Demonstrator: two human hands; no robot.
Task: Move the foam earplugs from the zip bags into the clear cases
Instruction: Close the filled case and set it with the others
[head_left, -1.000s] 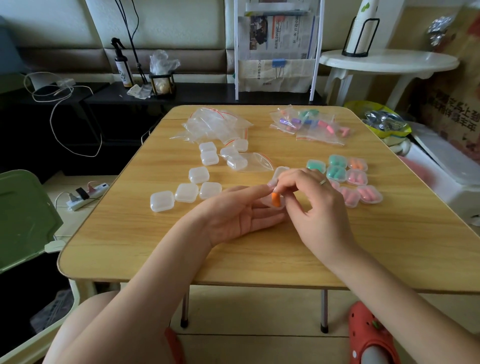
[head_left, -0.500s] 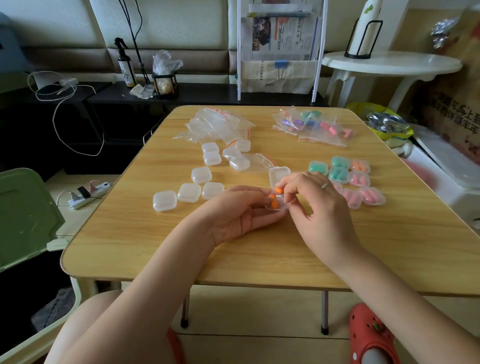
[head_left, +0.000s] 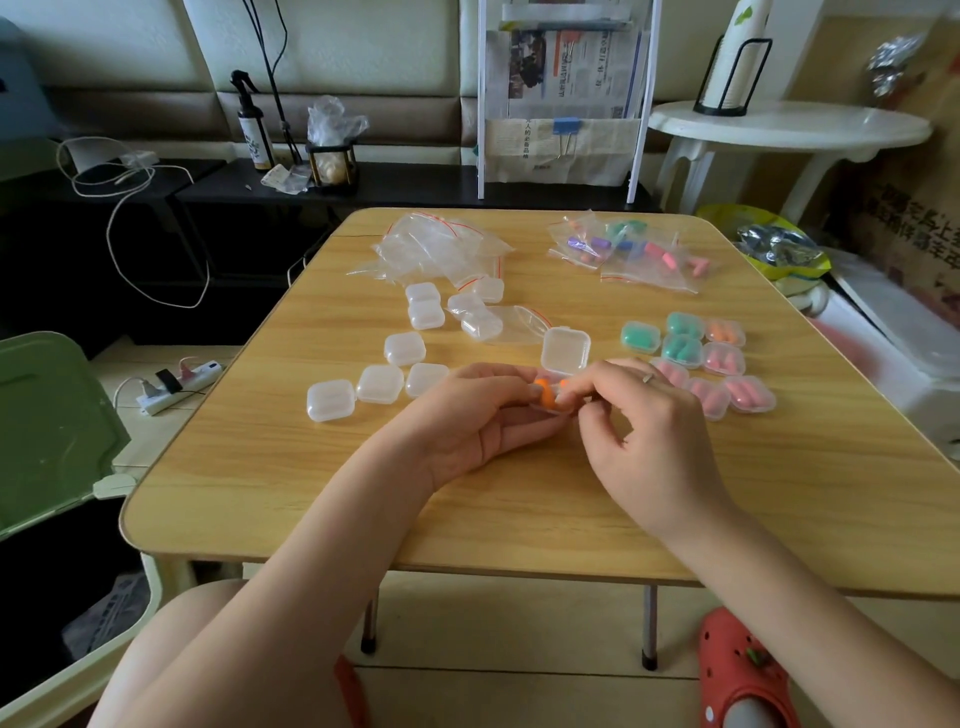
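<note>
- At the far left, off the tabletop, a green bin lid sat beside a white power strip on the floor.
- On the left half of the tabletop you had a scatter of empty clear cases, all closed, with a heap of emptied zip bags behind them.
- Your left hand lay palm up on the tabletop, its fingers curled around the base of the open case and holding it.
- That case's lid stood upright behind your fingers; an orange earplug sat in its base, between your two hands.
- Your right hand was curled, its fingertips at the case base; a second bit of orange showed there, but you could not tell whether they pinched it or only touched it.
- Right of your right hand sat the filled cases, touching one another: green earplugs at the back, orange and pink ones beside and in front.
- At the far right back of the tabletop lay zip bags with earplugs inside: purple, green, pink and orange.
</note>
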